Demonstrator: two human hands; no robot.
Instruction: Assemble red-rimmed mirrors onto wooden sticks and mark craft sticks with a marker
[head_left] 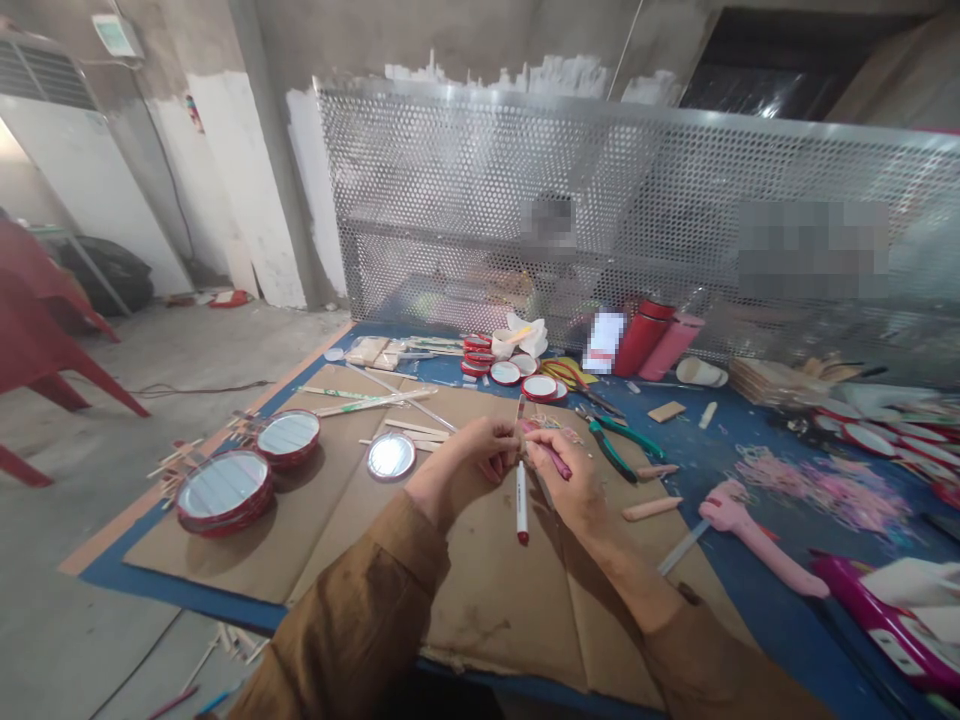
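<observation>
My left hand [471,458] is closed in a pinch over the cardboard sheet [315,520], its fingertips meeting those of my right hand [564,478]. Between them stands a thin stick [520,407], held at its lower end. My right hand is also closed round a pink-purple pen-like stick [553,456] that lies across its palm. A white marker with a red tip [521,502] lies on the cardboard just below the hands. A small round mirror [391,455] lies left of my left hand. Both sleeves are brown.
Two stacks of red-rimmed round mirrors [225,490] sit at the left of the cardboard. Green-handled pliers [611,448], wooden sticks [375,400], more red-rimmed discs [517,375], red bottles [645,338], a pink glue gun [750,535] and pink shreds [825,490] lie around. A perforated metal screen [637,220] backs the table.
</observation>
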